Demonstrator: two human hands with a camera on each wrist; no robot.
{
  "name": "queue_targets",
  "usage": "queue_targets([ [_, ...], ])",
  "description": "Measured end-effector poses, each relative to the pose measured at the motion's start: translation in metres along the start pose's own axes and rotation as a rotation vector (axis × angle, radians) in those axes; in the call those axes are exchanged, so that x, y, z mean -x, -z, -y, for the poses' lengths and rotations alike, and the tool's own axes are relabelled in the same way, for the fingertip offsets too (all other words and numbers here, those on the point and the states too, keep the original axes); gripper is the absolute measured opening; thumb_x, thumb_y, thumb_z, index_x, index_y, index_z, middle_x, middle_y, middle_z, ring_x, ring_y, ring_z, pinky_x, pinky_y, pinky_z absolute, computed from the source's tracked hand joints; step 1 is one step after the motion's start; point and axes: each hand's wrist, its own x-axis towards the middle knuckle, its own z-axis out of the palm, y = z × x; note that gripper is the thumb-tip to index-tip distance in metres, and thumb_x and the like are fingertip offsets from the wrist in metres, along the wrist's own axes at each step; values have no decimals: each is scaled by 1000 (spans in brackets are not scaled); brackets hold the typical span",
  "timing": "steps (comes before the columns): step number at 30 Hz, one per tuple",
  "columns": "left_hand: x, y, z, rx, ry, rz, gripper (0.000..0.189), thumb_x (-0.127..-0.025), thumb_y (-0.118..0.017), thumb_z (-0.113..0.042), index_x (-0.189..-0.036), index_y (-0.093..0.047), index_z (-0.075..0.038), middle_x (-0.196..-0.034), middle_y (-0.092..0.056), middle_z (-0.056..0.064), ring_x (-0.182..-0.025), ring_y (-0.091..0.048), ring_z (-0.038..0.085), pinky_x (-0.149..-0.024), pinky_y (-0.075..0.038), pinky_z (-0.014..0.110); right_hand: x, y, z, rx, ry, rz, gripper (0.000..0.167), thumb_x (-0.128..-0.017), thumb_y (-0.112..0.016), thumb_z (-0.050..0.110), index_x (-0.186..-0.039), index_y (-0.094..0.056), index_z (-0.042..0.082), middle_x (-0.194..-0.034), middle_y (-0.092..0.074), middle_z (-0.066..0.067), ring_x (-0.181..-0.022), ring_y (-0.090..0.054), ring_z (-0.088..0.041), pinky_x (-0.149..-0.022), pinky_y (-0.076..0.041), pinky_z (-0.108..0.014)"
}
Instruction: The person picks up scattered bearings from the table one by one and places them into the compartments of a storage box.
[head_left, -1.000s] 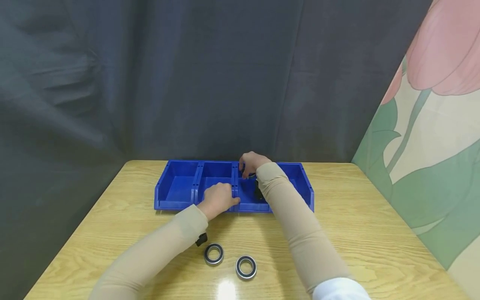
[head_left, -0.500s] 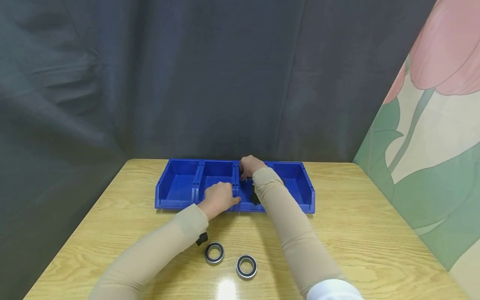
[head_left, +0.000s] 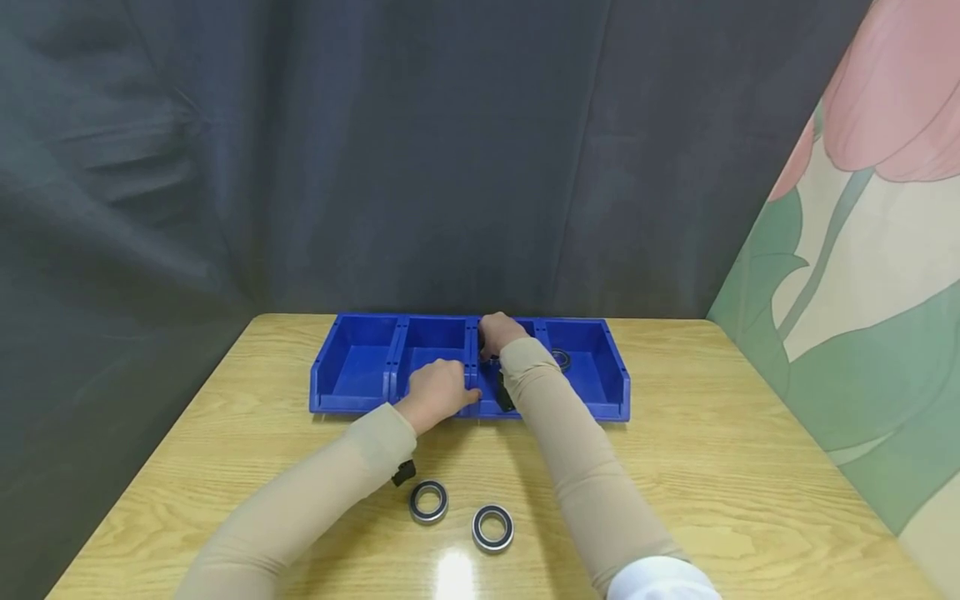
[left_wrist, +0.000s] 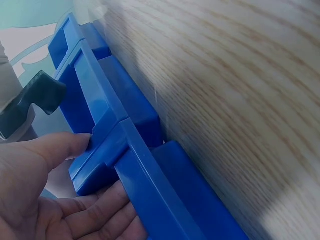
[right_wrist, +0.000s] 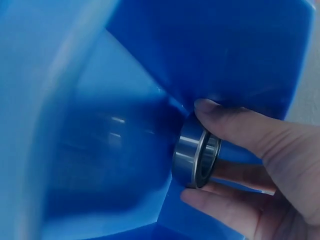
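My right hand reaches into the third compartment from the left of the blue storage bin row. In the right wrist view, its thumb and fingers pinch a ball bearing, standing on edge by the compartment's inner corner. From the head view this bearing is mostly hidden by the hand. My left hand grips the front of the divider between the second and third compartments. The left wrist view shows its thumb on one side of the divider and its fingers curled on the other.
Two bearings lie flat on the wooden table, one left and one right, in front of the bins. Another bearing lies in the rightmost compartment, partly behind the right sleeve. A dark curtain hangs behind the table.
My right hand has lowered slightly deeper into the third compartment, still holding the bearing. The right forearm has shifted left, uncovering the bearing in the rightmost compartment. My left hand keeps its grip.
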Motion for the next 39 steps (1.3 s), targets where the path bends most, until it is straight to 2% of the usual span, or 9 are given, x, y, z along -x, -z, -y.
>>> queue_targets([
  [8, 1, 0, 2, 10, -5, -7, 35, -86, -70, -46, -79, -64, -12, -61, -57, 0, -53, -54, 15, -48, -43, 33, -1, -7, 5, -5, -40, -37, 38, -74, -85, 15, -108, -71, 4, -115, -69, -13, -98, -67, -24, -86, -54, -40],
  [17, -1, -2, 2, 9, -8, -12, 36, -86, -70, -47, -80, -64, -12, -61, -56, 0, -53, -54, 15, -48, -43, 32, 1, -13, 7, -8, -55, -32, 29, -74, -82, 7, -101, -72, 4, -115, -69, -13, -97, -67, -23, -83, -54, -39],
  [25, -3, -3, 3, 2, -6, -12, 35, -85, -70, -46, -83, -65, -12, -63, -58, 0, -55, -55, 16, -50, -44, 34, 3, -13, 10, 2, -75, -24, 28, -77, -80, 8, -104, -72, 3, -117, -68, -13, -101, -67, -24, -87, -53, -39],
  [34, -2, -2, 2, -7, 6, -5, 36, -86, -70, -47, -84, -66, -12, -63, -57, 0, -54, -55, 15, -49, -44, 33, 7, -13, 12, -20, -83, -9, 23, -81, -77, 6, -103, -72, 3, -114, -69, -12, -94, -66, -20, -82, -54, -38],
  [39, 0, -2, 1, -4, 5, -6, 36, -86, -70, -47, -87, -66, -11, -63, -57, 0, -55, -55, 16, -50, -44, 33, 5, -15, 12, -35, -105, 28, 19, -86, -71, 6, -105, -71, 3, -114, -69, -13, -90, -65, -21, -80, -53, -37],
])
